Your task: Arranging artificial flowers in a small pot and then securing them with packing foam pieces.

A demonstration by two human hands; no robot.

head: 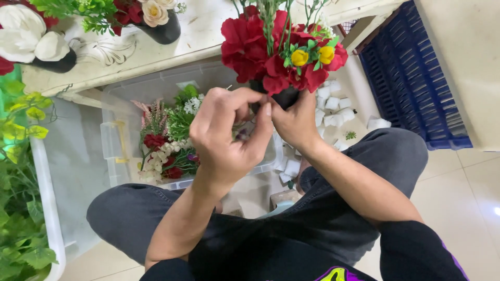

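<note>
Two hands at one small black pot of red flowers

Two bare hands meet in front of the seated person, above the knees in dark grey trousers (364, 156). From my remote seat I note the following.

The right hand (297, 122) cups the small black round pot (285, 96) from below and behind; its fingers are wrapped about the pot's base, holding it up. The pot carries a bunch of red fabric flowers (250, 44) with two little yellow buds (312, 54) and thin green stems rising out of the top.

The left hand (226, 135) is curled, fingers (245, 99) bent in tight, thumb tip pressed toward the pot's rim. I cannot tell whether it pinches a stem or only touches the pot.

Below the hands stands a clear plastic storage box (112, 140) on the floor, filled with loose artificial flowers, pink, white, red and green (166, 140). White foam blocks (330, 101) lie scattered just right of the box. A blue slatted plastic crate (411, 83) leans at far right. On the worn cream table (203, 31) above stand two more dark pots with flowers (156, 18). Green leafy stems in a white tub (21, 208) fill the left edge.
</note>
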